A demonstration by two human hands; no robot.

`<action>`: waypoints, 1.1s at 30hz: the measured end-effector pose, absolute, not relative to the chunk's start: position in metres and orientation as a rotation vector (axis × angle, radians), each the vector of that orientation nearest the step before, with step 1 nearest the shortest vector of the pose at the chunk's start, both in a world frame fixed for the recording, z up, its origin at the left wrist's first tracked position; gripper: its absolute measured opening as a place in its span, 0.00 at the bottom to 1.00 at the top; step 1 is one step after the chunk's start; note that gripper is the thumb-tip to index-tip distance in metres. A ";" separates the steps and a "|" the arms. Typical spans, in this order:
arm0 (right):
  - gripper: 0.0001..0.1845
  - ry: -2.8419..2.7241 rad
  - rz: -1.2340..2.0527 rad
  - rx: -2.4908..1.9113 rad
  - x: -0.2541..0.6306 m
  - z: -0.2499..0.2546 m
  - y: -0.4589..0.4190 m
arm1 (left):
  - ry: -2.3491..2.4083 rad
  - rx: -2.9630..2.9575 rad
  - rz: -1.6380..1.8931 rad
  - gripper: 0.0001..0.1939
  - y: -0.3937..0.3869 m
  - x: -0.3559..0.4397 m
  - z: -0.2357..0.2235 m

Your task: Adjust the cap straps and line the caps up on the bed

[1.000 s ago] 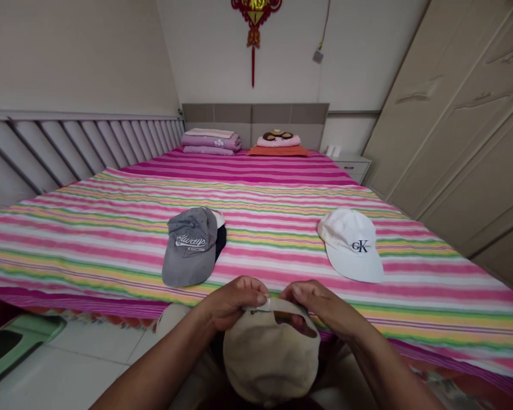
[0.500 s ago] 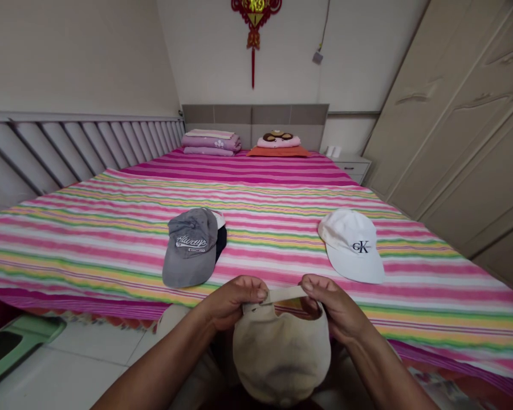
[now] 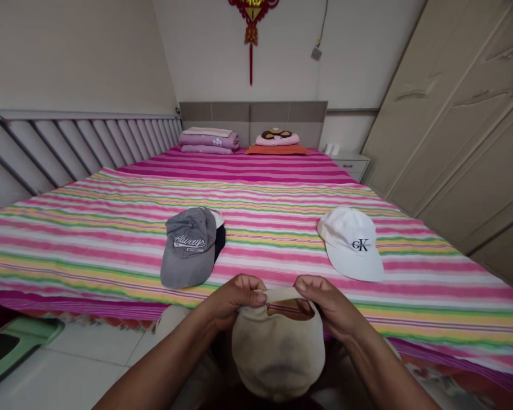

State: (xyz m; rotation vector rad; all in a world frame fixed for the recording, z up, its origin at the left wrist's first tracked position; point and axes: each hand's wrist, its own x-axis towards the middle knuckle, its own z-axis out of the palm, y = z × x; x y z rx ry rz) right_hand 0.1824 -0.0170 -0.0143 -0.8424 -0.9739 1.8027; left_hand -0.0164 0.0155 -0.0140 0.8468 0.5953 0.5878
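Between my hands hangs a beige baseball cap (image 3: 277,353), crown toward me, its back strap and opening uppermost. My left hand (image 3: 239,296) pinches the strap's left end between thumb and fingers. At the strap's right end, my right hand (image 3: 325,299) grips it the same way. On the bed beyond my left hand lies a grey cap (image 3: 188,250) with white lettering, partly covering a dark cap (image 3: 220,242) and something white. A white cap (image 3: 353,245) with dark "CK" letters lies beyond my right hand.
The bed has a striped cover (image 3: 265,228). Folded purple bedding (image 3: 209,142) and a pink pillow (image 3: 277,139) lie by the headboard (image 3: 288,117). A green stool (image 3: 29,339) stands at lower left, a metal railing (image 3: 89,128) runs left, and a wardrobe (image 3: 444,114) stands right.
My right hand has shifted slightly left along with the strap's right end, so the hands are a little closer together. The beige cap has moved slightly left. The other caps stay put.
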 end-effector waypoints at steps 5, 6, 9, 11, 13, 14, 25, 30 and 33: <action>0.19 -1.133 1.914 -0.928 0.200 -0.028 -0.012 | 0.612 0.823 0.598 0.10 0.022 -0.021 -0.016; 0.18 -1.139 1.935 -0.936 0.203 -0.029 -0.012 | 0.613 0.815 0.595 0.10 0.024 -0.022 -0.016; 0.14 -1.031 1.937 -0.832 0.203 -0.030 -0.012 | 0.580 0.800 0.587 0.10 0.029 -0.023 -0.019; 0.13 -0.904 1.898 -0.719 0.200 -0.027 -0.011 | 0.538 0.797 0.571 0.13 0.033 -0.024 -0.022; 0.12 -0.798 1.861 -0.645 0.197 -0.024 -0.010 | 0.502 0.801 0.521 0.16 0.037 -0.025 -0.026; 0.12 -0.758 1.852 -0.629 0.196 -0.023 -0.009 | 0.483 0.803 0.485 0.17 0.038 -0.025 -0.029; 0.08 -0.722 1.964 -0.568 0.197 -0.029 0.007 | 0.201 0.625 0.693 0.20 0.039 -0.022 -0.034; 0.23 -0.791 2.033 -0.548 0.205 -0.044 0.002 | 0.236 0.499 0.764 0.11 0.045 -0.023 -0.035; 0.24 -0.773 1.939 -0.568 0.208 -0.052 -0.005 | 0.287 0.416 0.737 0.11 0.047 -0.019 -0.037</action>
